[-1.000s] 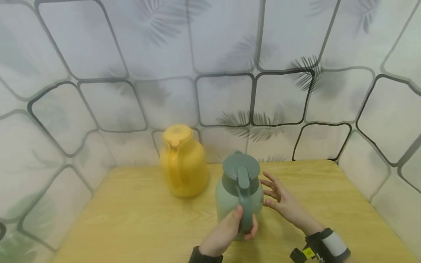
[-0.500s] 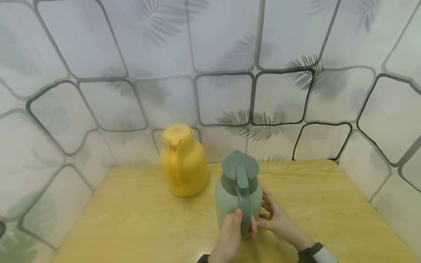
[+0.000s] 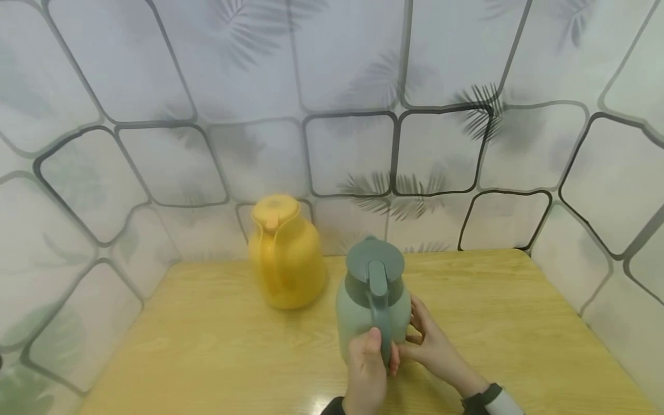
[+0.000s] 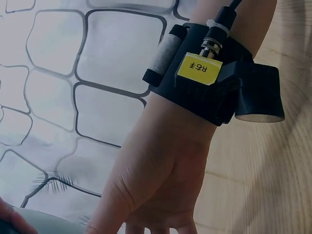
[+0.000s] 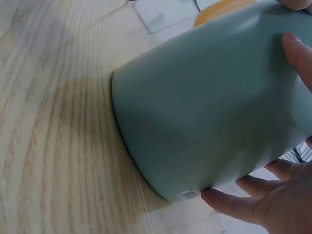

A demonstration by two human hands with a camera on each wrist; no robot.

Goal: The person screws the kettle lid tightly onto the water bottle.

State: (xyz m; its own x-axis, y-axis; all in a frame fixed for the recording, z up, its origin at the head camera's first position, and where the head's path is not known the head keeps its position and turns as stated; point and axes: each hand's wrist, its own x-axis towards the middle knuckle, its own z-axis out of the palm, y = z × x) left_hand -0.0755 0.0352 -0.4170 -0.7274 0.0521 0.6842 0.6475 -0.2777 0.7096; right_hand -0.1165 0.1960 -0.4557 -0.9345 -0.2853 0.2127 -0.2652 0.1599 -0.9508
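A green thermos jug [image 3: 350,317] with a darker lid stands upright on the table, its handle [image 3: 381,314] facing me. My left hand [image 3: 366,369] grips the lower part of that handle, thumb along its left side. My right hand [image 3: 433,346] holds the jug's right flank low down, with the thumb at the near side and the fingers reaching round the far side. In the right wrist view, fingertips [image 5: 219,197] lie against the body near a small barcode label [image 5: 188,194], and the jug's base meets the wood. The left wrist view mostly shows my right hand [image 4: 156,170].
A yellow thermos jug [image 3: 295,259] stands behind and to the left of the green one, its handle also toward me. The wooden table [image 3: 218,340] ends at a patterned backdrop [image 3: 353,155] behind and at both sides. A camera strap [image 4: 195,78] circles my right wrist.
My right hand has come in from beside the jug, moving down and left, and now holds its flank. My left hand keeps its grip on the handle. The yellow jug stays put.
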